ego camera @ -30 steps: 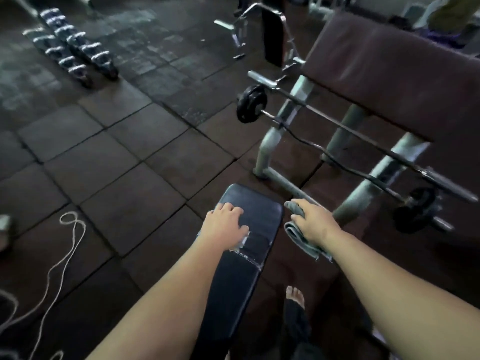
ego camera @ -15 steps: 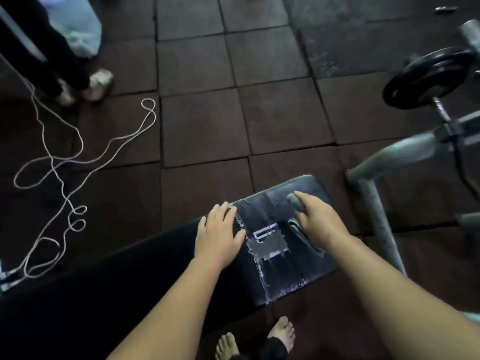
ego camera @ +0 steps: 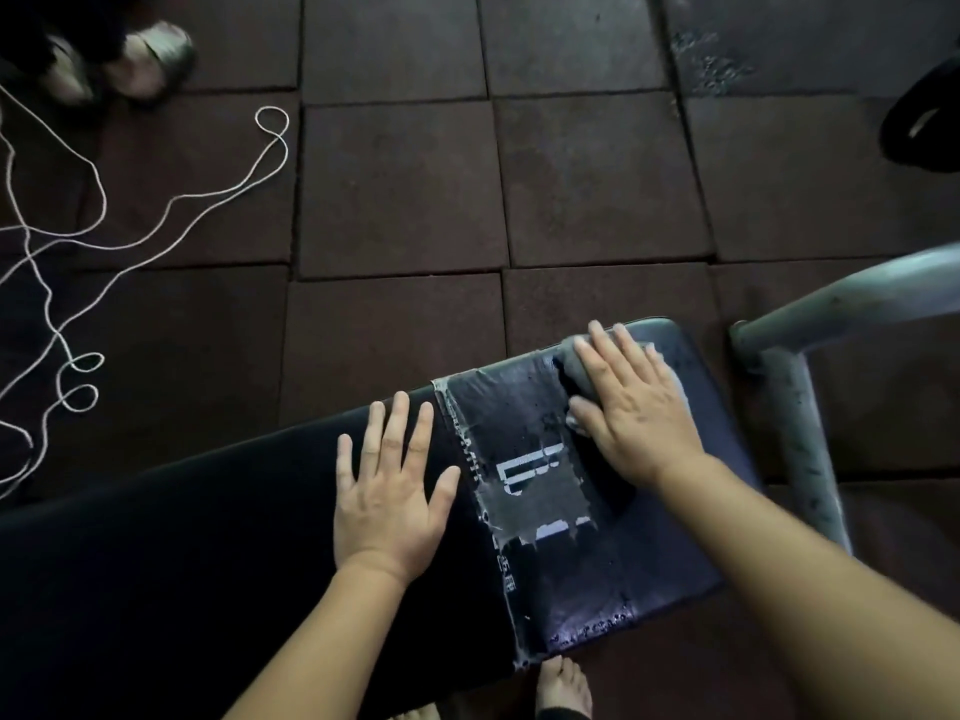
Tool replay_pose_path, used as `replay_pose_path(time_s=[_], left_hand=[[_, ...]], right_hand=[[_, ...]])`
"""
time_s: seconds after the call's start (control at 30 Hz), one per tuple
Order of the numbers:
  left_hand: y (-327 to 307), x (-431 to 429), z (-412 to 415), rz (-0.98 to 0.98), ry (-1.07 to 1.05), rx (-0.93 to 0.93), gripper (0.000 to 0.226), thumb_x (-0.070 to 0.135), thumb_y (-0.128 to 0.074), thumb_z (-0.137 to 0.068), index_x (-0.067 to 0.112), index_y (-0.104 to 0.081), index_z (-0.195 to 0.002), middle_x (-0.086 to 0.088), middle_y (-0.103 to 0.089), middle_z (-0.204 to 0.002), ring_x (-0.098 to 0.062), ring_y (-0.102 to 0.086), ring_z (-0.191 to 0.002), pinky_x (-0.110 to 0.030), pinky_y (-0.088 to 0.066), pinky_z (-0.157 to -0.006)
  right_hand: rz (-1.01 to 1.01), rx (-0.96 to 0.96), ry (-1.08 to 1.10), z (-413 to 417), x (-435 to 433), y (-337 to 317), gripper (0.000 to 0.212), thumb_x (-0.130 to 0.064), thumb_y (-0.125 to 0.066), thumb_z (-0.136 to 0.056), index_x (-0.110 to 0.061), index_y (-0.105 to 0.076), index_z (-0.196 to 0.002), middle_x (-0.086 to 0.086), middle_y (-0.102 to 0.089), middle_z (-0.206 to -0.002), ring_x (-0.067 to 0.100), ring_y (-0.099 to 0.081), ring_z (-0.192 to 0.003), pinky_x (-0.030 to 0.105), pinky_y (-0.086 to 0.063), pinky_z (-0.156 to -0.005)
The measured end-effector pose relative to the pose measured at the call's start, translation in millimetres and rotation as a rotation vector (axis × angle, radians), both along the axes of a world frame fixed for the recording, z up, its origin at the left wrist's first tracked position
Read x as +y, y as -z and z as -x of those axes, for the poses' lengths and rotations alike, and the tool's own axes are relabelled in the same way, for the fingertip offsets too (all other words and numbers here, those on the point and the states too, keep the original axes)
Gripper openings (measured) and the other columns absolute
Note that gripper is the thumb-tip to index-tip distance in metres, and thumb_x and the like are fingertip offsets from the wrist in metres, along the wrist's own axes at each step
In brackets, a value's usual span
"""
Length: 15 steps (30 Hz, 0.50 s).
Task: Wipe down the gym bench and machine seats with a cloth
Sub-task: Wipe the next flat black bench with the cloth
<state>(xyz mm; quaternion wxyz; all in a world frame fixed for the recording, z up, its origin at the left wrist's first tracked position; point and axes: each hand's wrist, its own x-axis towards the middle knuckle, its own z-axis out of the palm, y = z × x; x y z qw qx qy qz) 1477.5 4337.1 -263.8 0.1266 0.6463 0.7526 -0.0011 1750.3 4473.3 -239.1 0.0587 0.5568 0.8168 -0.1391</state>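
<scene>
A black padded gym bench (ego camera: 218, 543) runs from the lower left to the centre right. Its right end is patched with worn clear tape (ego camera: 540, 491). My left hand (ego camera: 387, 491) rests flat on the pad, fingers spread, just left of the tape. My right hand (ego camera: 631, 407) presses flat, with straight fingers, on a grey cloth (ego camera: 574, 374) near the bench's far right end. Most of the cloth is hidden under that hand.
A grey metal frame tube (ego camera: 802, 439) stands right of the bench end. A white cord (ego camera: 104, 241) lies looped on the dark rubber floor tiles at left. Another person's feet (ego camera: 124, 59) are at top left. A dark weight plate (ego camera: 924, 122) shows at the right edge. My bare foot (ego camera: 563, 688) is below the bench.
The view has tilted down and closer over the bench end. My right hand moved with the cloth from the bench's side onto its top and flattened. My left hand spread flat.
</scene>
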Motion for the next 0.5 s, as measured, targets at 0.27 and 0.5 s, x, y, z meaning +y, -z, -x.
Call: replay_pose_path(time_s=[0.27, 0.5], left_hand=[[2, -7, -2, -0.032, -0.01, 0.028, 0.075, 0.063, -0.027, -0.101, 0.029, -0.017, -0.166, 0.004, -0.006, -0.175, -0.02, -0.002, -0.162, -0.057, -0.009, -0.128], [5, -4, 0, -0.071, -0.011, 0.037, 0.075, 0.062, -0.027, -0.1, 0.027, -0.02, -0.166, 0.003, -0.009, -0.175, -0.022, -0.006, -0.162, -0.058, -0.009, -0.128]], right_hand=[[-0.074, -0.001, -0.057, 0, -51, -5, 0.064, -0.047, -0.028, -0.107, -0.023, -0.016, -0.165, -0.003, -0.01, -0.173, 0.021, -0.003, -0.16, 0.047, -0.011, -0.127], [-0.054, -0.025, -0.116, -36, -17, -2, 0.067, -0.052, -0.026, -0.104, -0.023, -0.02, -0.164, -0.001, -0.014, -0.172, 0.021, -0.008, -0.159, 0.05, -0.018, -0.125]])
